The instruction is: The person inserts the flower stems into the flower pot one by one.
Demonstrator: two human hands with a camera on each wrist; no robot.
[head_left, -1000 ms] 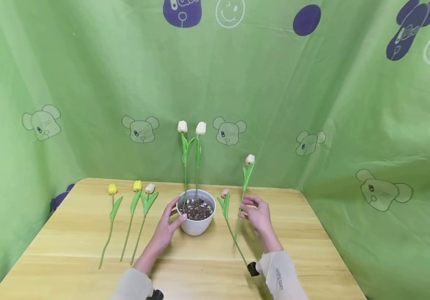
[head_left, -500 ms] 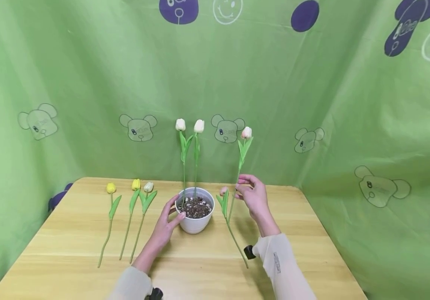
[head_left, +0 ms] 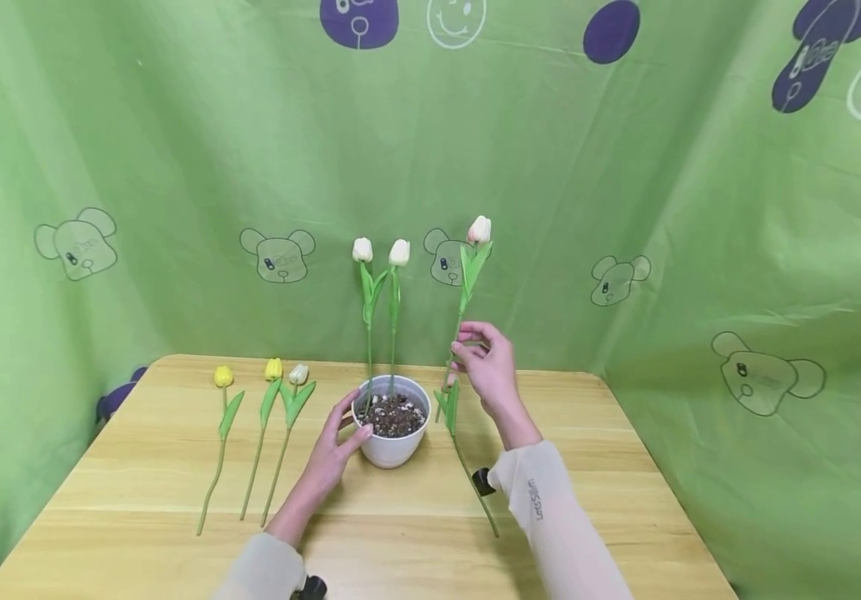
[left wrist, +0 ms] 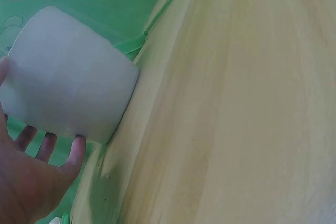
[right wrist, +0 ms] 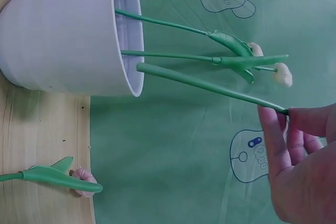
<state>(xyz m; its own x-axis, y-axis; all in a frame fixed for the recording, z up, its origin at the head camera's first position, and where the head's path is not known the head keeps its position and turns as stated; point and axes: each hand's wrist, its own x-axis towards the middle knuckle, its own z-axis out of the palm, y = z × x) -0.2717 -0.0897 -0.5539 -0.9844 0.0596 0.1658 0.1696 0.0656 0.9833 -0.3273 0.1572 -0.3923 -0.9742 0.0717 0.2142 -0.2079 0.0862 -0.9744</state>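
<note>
My left hand (head_left: 328,457) holds the white flower pot (head_left: 389,452) at its left side, thumb at the rim. In the left wrist view its fingers (left wrist: 76,156) spread along the pot wall. Dark soil (head_left: 398,417) fills the pot, and two white tulips (head_left: 362,249) stand upright in it. Right of the pot, my right hand (head_left: 492,367) pinches the stem of a pale pink-white tulip (head_left: 479,229), held upright with a slight tilt. The right wrist view has that stem's lower end (right wrist: 144,68) beside the pot rim, overlapping it.
A pink tulip (head_left: 453,408) lies on the wooden table (head_left: 595,517) below the right hand. Two yellow tulips (head_left: 223,377) and a white tulip (head_left: 298,374) lie at the left. A green patterned curtain (head_left: 535,150) hangs behind and around the table.
My right hand has lifted the pink-white tulip off the table area and carried it up and left toward the pot. The left hand keeps its hold on the pot.
</note>
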